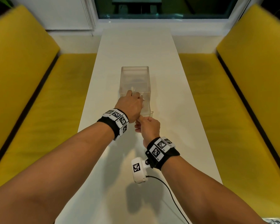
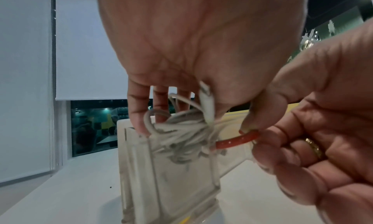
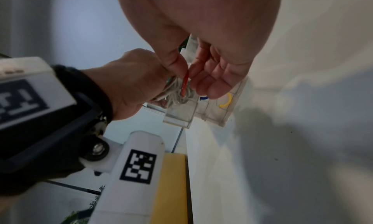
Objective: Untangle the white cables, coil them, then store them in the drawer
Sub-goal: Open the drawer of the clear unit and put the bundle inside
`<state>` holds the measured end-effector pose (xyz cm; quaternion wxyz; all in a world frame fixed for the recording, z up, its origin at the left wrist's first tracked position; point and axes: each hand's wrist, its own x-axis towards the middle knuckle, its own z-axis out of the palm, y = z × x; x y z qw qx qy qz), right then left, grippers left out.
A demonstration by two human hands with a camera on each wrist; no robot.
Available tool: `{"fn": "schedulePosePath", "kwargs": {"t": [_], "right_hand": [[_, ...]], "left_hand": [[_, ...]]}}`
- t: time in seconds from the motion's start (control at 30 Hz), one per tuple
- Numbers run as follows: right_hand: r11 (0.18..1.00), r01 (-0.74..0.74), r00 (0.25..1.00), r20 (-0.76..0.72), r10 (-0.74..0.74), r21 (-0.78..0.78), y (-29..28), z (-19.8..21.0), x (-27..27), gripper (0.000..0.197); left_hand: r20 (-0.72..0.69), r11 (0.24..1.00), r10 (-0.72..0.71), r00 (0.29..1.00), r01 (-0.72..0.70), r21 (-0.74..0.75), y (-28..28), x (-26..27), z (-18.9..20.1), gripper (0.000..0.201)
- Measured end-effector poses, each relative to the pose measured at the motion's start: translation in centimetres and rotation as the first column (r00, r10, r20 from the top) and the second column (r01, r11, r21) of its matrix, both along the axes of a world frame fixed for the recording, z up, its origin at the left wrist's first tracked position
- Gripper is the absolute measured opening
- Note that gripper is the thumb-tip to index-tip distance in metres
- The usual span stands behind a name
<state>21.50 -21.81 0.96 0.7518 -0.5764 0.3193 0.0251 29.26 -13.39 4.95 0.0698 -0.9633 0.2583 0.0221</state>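
Long white table [image 1: 136,50] runs between two yellow cushioned benches [image 1: 31,88], one each side. Dark window [image 1: 162,7] at the far end, white roller blind [image 2: 84,52] pulled partway down beside it.

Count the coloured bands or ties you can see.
3: a red tie pinched by the right hand at the white cable bundle; blue and yellow ones in the clear drawer. More may be hidden.

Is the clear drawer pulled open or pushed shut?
Open: the drawer sticks out toward the person from its clear case, while the left hand holds the cable bundle over it.
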Motion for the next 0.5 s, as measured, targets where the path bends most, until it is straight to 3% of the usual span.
{"fn": "schedulePosePath", "kwargs": {"t": [0.1,0.2,0.27,0.33,0.4,0.5], "right_hand": [[1.0,-0.004,1.0,0.007,0.004,0.017,-0.1,-0.1,0.0,0.007],[0.999,-0.015,1.0,0.013,0.015,0.038,-0.1,-0.2,0.0,0.008],[0.998,-0.006,1.0,0.018,0.005,0.055,-0.2,0.0,0.1,0.009],[0.998,0.0,1.0,0.022,-0.002,0.067,-0.2,0.0,0.4,0.009],[0.997,-0.005,1.0,0.025,0.003,0.071,-0.3,-0.1,0.4,0.008],[0.996,-0.012,0.999,0.034,0.009,0.083,-0.2,-0.1,0.3,0.008]], "left_hand": [[-0.013,1.0,0.003,1.0,-0.003,0.03,-0.1,0.1,-0.4,0.044],[-0.097,0.971,0.03,0.995,-0.052,-0.233,0.2,-0.1,-0.6,0.041],[-0.15,0.861,0.059,0.987,-0.126,-0.492,1.0,-0.4,-0.9,0.043],[-0.192,0.693,0.075,0.979,-0.19,-0.696,2.0,-0.9,-1.2,0.044],[-0.224,0.567,0.064,0.973,-0.22,-0.794,3.1,-1.5,-1.6,0.042],[-0.204,0.629,0.055,0.978,-0.192,-0.753,4.2,-2.4,-2.3,0.045]]}}
